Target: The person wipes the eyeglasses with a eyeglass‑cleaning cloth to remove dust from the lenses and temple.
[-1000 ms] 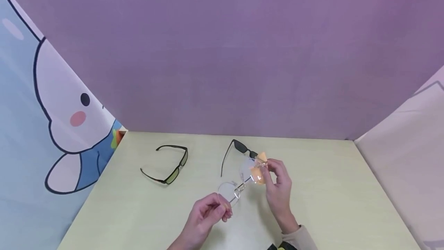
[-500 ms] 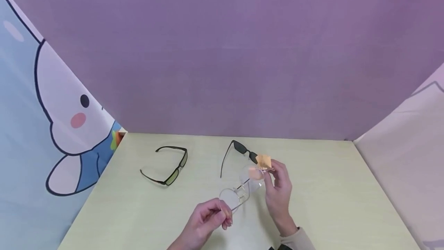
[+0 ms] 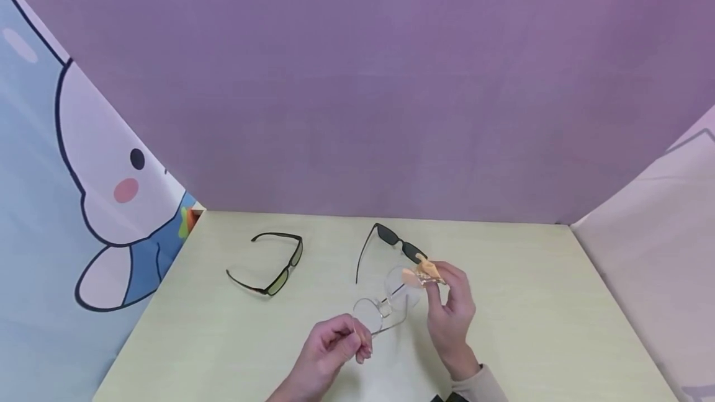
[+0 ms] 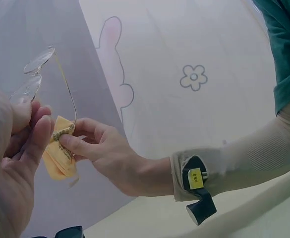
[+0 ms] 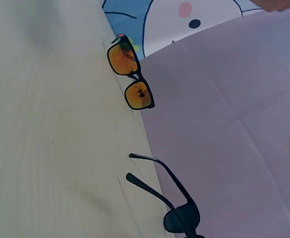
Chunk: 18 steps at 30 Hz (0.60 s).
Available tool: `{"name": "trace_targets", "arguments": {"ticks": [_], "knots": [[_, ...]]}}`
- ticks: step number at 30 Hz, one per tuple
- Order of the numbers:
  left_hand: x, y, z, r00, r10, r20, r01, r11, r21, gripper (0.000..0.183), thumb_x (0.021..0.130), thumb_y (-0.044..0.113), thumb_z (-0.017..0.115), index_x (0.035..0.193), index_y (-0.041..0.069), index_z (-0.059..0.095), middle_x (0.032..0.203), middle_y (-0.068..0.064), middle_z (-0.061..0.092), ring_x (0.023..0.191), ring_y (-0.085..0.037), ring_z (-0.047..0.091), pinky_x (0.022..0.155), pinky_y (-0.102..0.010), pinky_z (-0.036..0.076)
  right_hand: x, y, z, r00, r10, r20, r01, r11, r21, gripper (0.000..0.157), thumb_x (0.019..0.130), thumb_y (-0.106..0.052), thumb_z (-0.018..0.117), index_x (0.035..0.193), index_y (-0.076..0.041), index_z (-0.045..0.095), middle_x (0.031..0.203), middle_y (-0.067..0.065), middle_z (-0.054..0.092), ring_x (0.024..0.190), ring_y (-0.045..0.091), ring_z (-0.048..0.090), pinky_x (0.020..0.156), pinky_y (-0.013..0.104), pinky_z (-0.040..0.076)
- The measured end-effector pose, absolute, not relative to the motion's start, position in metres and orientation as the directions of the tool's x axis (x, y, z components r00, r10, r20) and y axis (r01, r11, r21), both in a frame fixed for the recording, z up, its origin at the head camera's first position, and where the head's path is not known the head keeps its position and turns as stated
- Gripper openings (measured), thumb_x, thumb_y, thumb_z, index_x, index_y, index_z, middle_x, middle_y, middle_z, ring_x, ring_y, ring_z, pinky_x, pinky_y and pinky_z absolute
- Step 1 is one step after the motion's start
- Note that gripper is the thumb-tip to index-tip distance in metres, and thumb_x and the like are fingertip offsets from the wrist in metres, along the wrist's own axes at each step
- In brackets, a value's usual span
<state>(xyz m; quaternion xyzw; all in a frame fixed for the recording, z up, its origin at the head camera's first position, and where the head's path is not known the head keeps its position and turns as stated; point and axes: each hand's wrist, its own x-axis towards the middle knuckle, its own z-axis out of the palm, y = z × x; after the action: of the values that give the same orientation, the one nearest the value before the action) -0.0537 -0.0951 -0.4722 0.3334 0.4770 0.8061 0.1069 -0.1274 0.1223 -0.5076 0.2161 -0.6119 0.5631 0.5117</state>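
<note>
My left hand (image 3: 334,349) pinches round, thin-rimmed clear eyeglasses (image 3: 367,313) near one lens, above the table. In the left wrist view, one thin temple of the eyeglasses (image 4: 67,88) runs down to the other hand. My right hand (image 3: 454,306) pinches a yellow-orange cloth (image 3: 427,270), which is folded around the end of that temple. Patterned trim shows on the cloth (image 4: 61,156) in the left wrist view. Fingers partly hide both gripping points. The right wrist view shows only edges of the held things.
Black-framed glasses with tinted lenses (image 3: 278,282) lie on the pale table (image 3: 547,303) at left, temples unfolded. Dark sunglasses (image 3: 388,235) lie just behind the held pair. A purple backdrop (image 3: 357,92) rises behind the table, with printed cloth on both sides.
The cloth has bunched up in the right fingers and now hangs less over the lens. The eyeglasses have turned slightly, their near temple swinging rightward. The left hand has hardly moved.
</note>
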Motion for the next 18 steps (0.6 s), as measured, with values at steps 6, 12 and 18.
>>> {"name": "trace_targets", "arguments": {"ticks": [6,12,18], "knots": [[-0.0535,-0.0935,-0.4724,-0.786,0.429,0.446,0.255,-0.432,0.865,0.009,0.099,-0.014,0.046,0.096,-0.02,0.053,0.091,-0.015,0.068,0.089,-0.003,0.065,0.077,-0.021,0.057,-0.1234,0.1239,-0.5046,-0.397,0.331,0.856,-0.848,0.226,-0.48,0.01,0.091,0.015,0.064,0.1,0.019,0.062,0.106,0.023,0.066,0.105,0.018,0.065,0.093,0.021,0.055],[-0.0519,-0.0926,-0.4682,-0.783,0.401,0.476,0.333,-0.377,0.864,0.009,0.097,-0.018,0.048,0.095,-0.018,0.057,0.087,-0.033,0.06,0.086,-0.007,0.066,0.074,-0.025,0.06,-0.1236,0.1269,-0.5052,-0.386,0.349,0.854,-0.838,0.255,-0.483,0.01,0.086,0.02,0.061,0.096,0.022,0.059,0.107,0.022,0.066,0.106,0.016,0.065,0.091,0.021,0.055],[-0.051,-0.0921,-0.4668,-0.803,0.362,0.473,0.347,-0.36,0.866,0.009,0.098,-0.016,0.05,0.096,-0.016,0.058,0.087,-0.03,0.061,0.088,-0.003,0.066,0.075,-0.023,0.059,-0.1212,0.1263,-0.5019,-0.355,0.345,0.869,-0.843,0.283,-0.457,0.012,0.089,0.015,0.064,0.093,0.024,0.058,0.102,0.025,0.066,0.107,0.014,0.066,0.092,0.021,0.056]]}}
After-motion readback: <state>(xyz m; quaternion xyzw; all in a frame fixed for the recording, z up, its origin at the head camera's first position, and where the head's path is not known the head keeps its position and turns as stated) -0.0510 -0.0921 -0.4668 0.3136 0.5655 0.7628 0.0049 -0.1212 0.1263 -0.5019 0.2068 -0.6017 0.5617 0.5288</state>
